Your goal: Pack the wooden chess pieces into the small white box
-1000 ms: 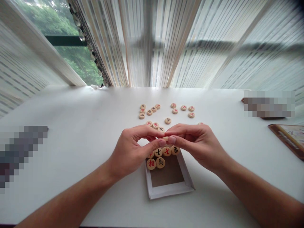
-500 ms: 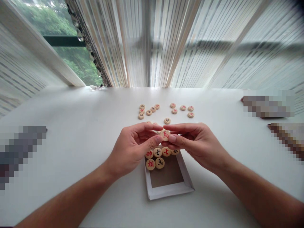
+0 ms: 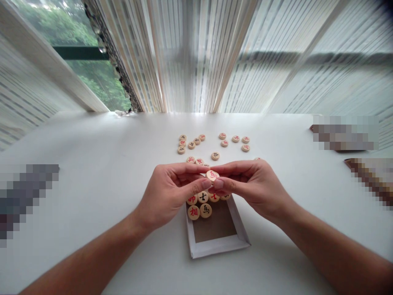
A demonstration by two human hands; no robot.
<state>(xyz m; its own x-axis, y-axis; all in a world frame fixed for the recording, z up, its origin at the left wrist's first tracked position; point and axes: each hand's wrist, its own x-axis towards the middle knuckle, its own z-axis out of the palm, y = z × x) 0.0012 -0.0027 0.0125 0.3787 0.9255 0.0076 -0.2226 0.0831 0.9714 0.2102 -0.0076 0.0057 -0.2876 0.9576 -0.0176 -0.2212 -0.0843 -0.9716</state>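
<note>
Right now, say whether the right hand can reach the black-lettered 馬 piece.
Probably yes: the black-lettered 馬 piece lies uncovered, though the right hand and left hand hold the red-lettered piece.

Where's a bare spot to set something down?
Bare: the table left of the loose pieces, and in the box, between its pieces and near wall. Crowded: the box's far end, with pieces, left hand and right hand close together.

Way down into box (image 3: 216, 230) at near side; pieces (image 3: 205, 210) block far end.
</note>
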